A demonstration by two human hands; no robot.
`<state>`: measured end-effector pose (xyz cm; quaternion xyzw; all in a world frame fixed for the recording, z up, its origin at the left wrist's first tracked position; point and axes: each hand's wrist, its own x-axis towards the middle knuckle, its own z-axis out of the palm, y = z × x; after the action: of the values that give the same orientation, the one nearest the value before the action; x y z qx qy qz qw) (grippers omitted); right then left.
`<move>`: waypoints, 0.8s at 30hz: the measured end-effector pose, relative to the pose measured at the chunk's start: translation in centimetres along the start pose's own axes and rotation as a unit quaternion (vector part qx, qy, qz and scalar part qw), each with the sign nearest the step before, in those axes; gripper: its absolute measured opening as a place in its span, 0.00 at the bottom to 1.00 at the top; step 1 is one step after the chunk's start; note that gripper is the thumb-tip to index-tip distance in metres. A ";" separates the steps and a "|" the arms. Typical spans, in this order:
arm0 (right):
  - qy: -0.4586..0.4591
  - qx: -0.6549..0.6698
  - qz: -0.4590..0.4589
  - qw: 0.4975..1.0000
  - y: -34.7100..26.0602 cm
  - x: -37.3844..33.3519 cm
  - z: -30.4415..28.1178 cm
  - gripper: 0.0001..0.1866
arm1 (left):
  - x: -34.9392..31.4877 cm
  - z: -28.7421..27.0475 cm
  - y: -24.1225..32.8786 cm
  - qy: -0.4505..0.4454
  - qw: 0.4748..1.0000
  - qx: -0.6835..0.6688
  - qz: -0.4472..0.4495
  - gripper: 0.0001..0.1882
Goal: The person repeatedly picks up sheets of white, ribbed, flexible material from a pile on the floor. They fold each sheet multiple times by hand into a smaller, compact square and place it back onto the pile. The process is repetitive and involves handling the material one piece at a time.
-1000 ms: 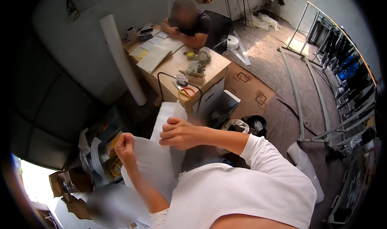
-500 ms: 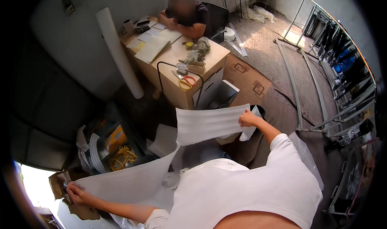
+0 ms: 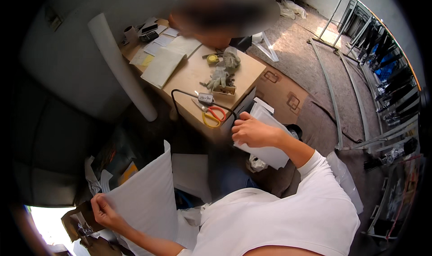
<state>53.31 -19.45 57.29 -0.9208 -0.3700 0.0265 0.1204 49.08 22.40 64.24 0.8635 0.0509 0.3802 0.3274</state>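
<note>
My left hand (image 3: 105,213), at the lower left, is closed on the edge of a white foam sheet (image 3: 148,193). The sheet hangs beside my body, its far corner standing up. Near the desk's front corner, my right hand (image 3: 254,131) grips a smaller white foam piece (image 3: 272,153), partly hidden behind the hand and forearm. Between the two pieces there is a gap where no foam joins them. Scissors with red and yellow handles (image 3: 210,114) lie on the desk just left of my right hand.
The wooden desk (image 3: 249,69) carries papers, a calculator (image 3: 148,36), gloves (image 3: 220,77) and a tape measure (image 3: 213,58). A blurred person (image 3: 220,13) is behind it. A tall white roll (image 3: 121,67) leans at the left. Metal racks (image 3: 382,71) stand right; an opened cardboard box (image 3: 85,224) sits lower left.
The foam stretched between my hands is now two separate pieces. My right hand has moved left toward the desk with the smaller piece; my left hand has shifted slightly right.
</note>
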 end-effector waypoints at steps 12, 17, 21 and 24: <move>0.121 0.313 -0.243 0.910 11.9 22.0 -3.5 0.05 | 8.5 28.3 11.7 -0.263 0.961 -0.088 0.015 0.09; 0.261 0.296 -0.199 0.897 17.1 24.8 -4.6 0.07 | 11.1 31.9 10.8 -0.246 0.961 -0.088 -0.094 0.10; 0.327 0.291 -0.155 0.885 21.1 26.5 -5.4 0.11 | 12.6 32.6 9.3 -0.310 0.933 -0.041 -0.176 0.06; 0.315 0.248 -0.131 0.907 22.4 26.9 -5.7 0.08 | 13.1 33.6 7.5 -0.324 0.928 -0.012 -0.186 0.06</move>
<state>88.71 -17.71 58.51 -0.7651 -0.4114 -0.1900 0.4576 80.29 3.31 60.28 0.9108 0.0974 0.0126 0.4011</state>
